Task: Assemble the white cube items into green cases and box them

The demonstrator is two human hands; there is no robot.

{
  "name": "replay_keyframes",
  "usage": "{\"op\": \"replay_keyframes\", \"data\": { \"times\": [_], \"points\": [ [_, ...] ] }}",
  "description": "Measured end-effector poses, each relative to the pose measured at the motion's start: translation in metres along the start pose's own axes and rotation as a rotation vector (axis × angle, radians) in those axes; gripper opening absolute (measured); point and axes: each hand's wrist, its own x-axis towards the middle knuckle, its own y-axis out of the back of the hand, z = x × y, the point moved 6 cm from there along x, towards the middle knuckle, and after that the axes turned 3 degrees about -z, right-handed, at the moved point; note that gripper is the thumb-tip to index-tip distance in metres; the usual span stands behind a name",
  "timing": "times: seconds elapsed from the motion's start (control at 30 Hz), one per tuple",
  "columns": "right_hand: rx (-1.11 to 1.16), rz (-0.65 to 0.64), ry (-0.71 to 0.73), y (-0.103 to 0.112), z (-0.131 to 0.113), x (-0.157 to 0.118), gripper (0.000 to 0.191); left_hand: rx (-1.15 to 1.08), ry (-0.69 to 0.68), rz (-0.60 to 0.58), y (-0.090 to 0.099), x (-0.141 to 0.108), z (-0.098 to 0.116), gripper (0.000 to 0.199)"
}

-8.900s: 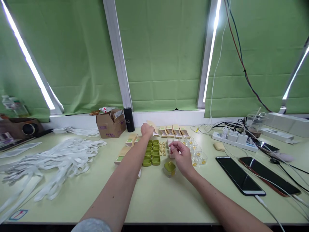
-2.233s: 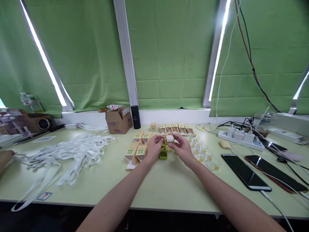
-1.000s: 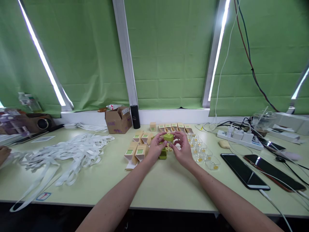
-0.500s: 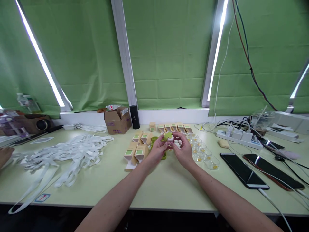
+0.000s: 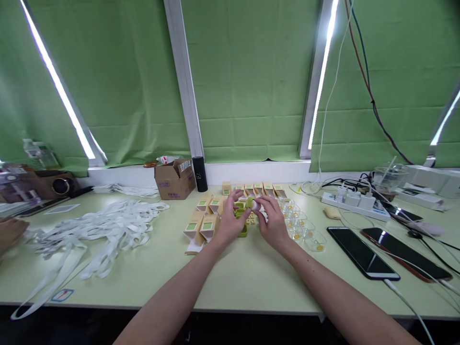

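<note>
A small green and white object (image 5: 250, 203) is between my two hands above the table. My right hand (image 5: 272, 221) pinches its white part at the fingertips. My left hand (image 5: 231, 219) has its thumb near the green part, with the other fingers lifted and apart. Beneath and behind my hands are green pieces (image 5: 243, 231) and small pale pieces (image 5: 251, 219), partly hidden. Kraft boxes with green labels (image 5: 208, 226) stand left of my left hand, and clear plastic cups with yellow centres (image 5: 316, 242) stand right of my right hand.
White ribbons (image 5: 108, 230) lie in a heap at left, near another person's hand (image 5: 10, 232). A cardboard box (image 5: 175, 182) and a black cylinder (image 5: 200, 175) stand at the back. Phones (image 5: 362, 254), cables and a power strip (image 5: 355, 203) occupy the right side.
My left hand's fingers have spread and lifted off the object. The object has tilted toward my right hand. At the left edge, the other person's hand has moved further into view.
</note>
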Motion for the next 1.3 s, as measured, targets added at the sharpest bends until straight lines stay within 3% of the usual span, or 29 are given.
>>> {"op": "replay_keyframes", "data": {
  "times": [0.1, 0.3, 0.5, 0.8, 1.07, 1.3],
  "points": [
    [-0.092, -0.046, 0.058, -0.002, 0.0, 0.0, 0.032, 0.129, -0.041, -0.042, -0.005, -0.002, 0.006, 0.051],
    [-0.202, -0.13, 0.082, -0.008, 0.001, -0.003, 0.036, 0.085, -0.011, -0.089, -0.013, -0.004, -0.005, 0.034],
    [-0.241, -0.175, 0.102, -0.01, 0.002, -0.005, 0.043, 0.019, 0.04, -0.074, -0.012, -0.003, -0.009, 0.033],
    [-0.289, -0.219, 0.136, -0.007, -0.002, -0.001, 0.036, -0.002, 0.092, -0.116, -0.014, -0.004, -0.013, 0.039],
    [-0.28, -0.243, 0.133, -0.008, 0.001, 0.0, 0.029, 0.064, 0.048, -0.093, -0.011, -0.004, -0.015, 0.038],
    [-0.263, -0.3, 0.127, -0.015, 0.003, -0.001, 0.035, 0.211, -0.01, -0.08, -0.011, -0.002, -0.012, 0.034]
  ]
}}
